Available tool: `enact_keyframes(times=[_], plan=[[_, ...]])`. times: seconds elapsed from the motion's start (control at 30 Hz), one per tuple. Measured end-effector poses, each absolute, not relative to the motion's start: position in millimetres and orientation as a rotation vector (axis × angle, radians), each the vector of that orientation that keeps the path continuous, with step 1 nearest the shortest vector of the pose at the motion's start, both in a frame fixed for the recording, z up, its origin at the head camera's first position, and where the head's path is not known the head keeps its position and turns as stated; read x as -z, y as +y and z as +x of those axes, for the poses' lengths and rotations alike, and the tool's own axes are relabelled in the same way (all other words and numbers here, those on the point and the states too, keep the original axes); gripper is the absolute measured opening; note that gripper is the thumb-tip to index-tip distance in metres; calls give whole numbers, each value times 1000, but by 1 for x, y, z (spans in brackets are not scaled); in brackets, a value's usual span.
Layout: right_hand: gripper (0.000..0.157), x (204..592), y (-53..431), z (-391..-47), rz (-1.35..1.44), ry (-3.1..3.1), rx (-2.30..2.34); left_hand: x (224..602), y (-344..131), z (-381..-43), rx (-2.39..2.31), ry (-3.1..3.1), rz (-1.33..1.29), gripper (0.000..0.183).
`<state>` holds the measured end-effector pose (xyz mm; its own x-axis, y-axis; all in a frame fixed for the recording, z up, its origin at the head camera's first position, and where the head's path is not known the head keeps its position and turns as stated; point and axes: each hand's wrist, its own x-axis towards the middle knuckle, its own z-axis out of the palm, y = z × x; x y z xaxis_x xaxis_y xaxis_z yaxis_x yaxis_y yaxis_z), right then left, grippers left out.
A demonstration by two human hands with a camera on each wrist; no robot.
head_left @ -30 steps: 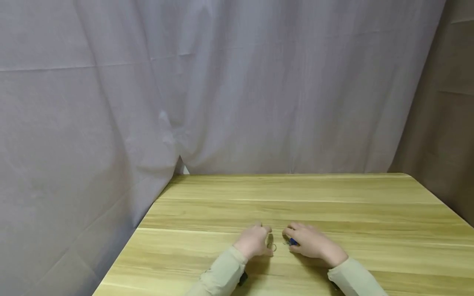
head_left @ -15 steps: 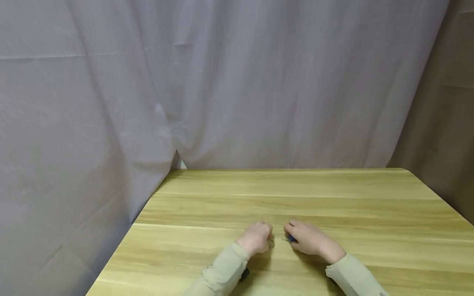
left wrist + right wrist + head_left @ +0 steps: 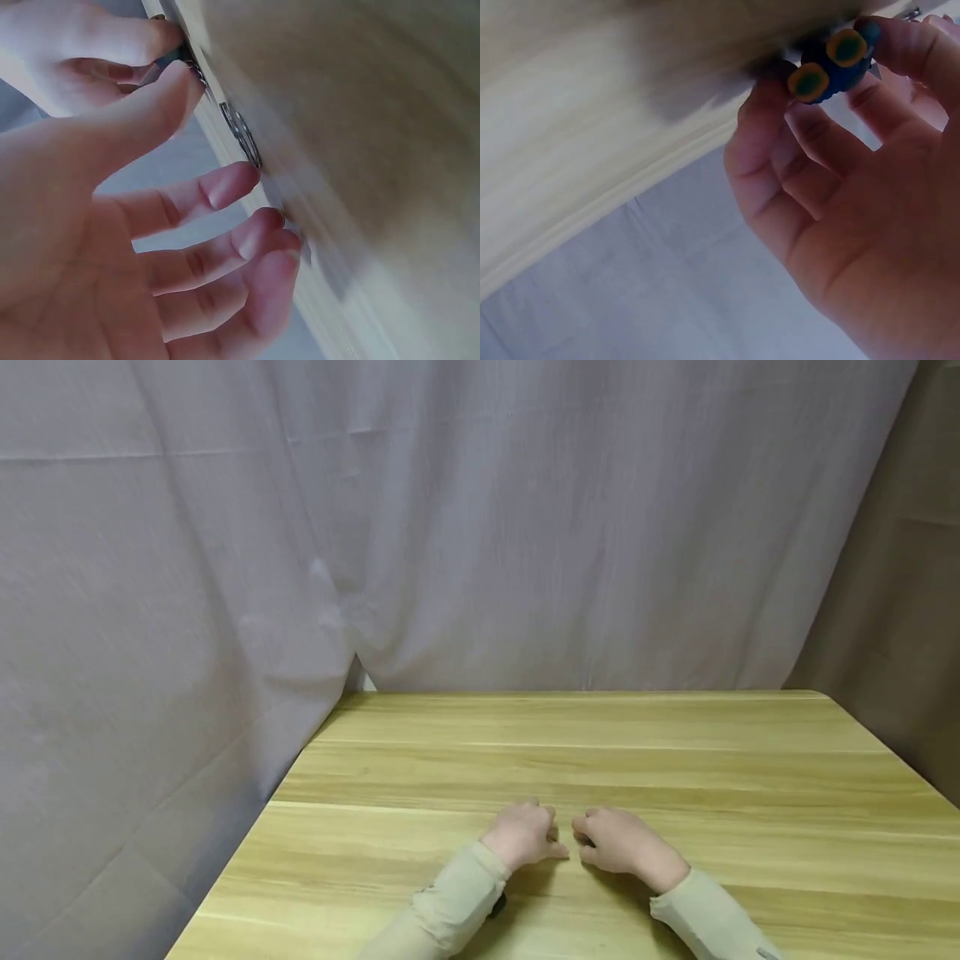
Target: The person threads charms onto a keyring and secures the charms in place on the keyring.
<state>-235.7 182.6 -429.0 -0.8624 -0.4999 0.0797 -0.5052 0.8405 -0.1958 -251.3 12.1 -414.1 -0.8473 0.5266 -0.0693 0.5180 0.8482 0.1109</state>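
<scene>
My right hand (image 3: 626,842) pinches a keychain's small blue figure (image 3: 832,69) between thumb and fingers. Two round yellow-and-green ends of the figure face the right wrist camera. From it a short metal chain (image 3: 199,73) runs toward a metal split ring (image 3: 241,136) at the tabletop, seen in the left wrist view. My left hand (image 3: 521,837) is around the ring, thumb and fingers spread apart and slightly bent. Its thumb tip overlaps the chain; I cannot tell whether they touch. One fingertip is close to the ring's end. In the head view the hands hide the keychain.
The wood-grain table (image 3: 600,735) extends beyond both hands to its far edge. Grey curtain cloth (image 3: 480,527) hangs behind it and along the left side. A darker cloth (image 3: 892,610) hangs at the right.
My left fingers curled in beside the ring, then the thumb spread out again as that hand moved right, closer to the right hand. The right hand keeps its pinch. The head view has tilted slightly down.
</scene>
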Motion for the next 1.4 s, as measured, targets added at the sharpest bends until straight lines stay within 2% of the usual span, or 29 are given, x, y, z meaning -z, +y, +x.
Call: enact_keyframes(times=[0.23, 0.4, 0.57, 0.77, 1.0, 1.2, 1.4], plan=[[34, 430, 179, -236, 856, -2892, -222, 411, 17, -251, -3, 2979, 839, 26], [33, 427, 183, -238, 902, -2877, -306, 411, 16, -252, -31, 3013, 928, 13], [30, 422, 189, -240, 939, -2865, -360, 412, 13, -253, -107, 3040, 1015, 34], [31, 415, 193, -242, 992, -2835, -382, 411, 12, -253, -60, 3129, 1087, 28], [26, 399, 192, -245, 1055, -2765, -503, 406, 7, -256, -126, 3118, 1055, 30], [9, 375, 193, -243, 1029, -2522, -760, 380, -3, -262, -457, 3020, 1045, 38], [11, 351, 187, -242, 901, -2242, -1095, 334, -13, -260, -905, 2915, 1049, 14]])
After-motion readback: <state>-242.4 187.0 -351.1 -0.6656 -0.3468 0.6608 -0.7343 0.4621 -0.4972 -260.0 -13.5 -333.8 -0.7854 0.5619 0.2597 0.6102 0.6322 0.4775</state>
